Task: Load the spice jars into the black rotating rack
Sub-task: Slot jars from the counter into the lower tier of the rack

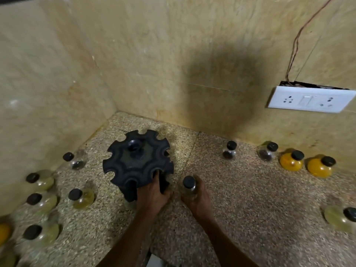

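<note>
The black rotating rack (134, 160) stands on the speckled counter near the corner, its scalloped top slots showing no jars. My left hand (153, 191) grips the rack's lower front edge. Just right of the rack, my right hand (198, 197) is closed around a clear spice jar (189, 186) with a black cap, held upright close to the counter. Several more black-capped jars stand around: pale yellow ones at the left (81, 197), two dark-filled ones (229, 151) and two orange-filled ones (291, 160) along the back right.
Tiled walls meet in a corner right behind the rack. A white socket plate (308, 100) with loose wires hangs on the right wall. One pale jar (342, 218) sits at the right edge of the counter (250, 199).
</note>
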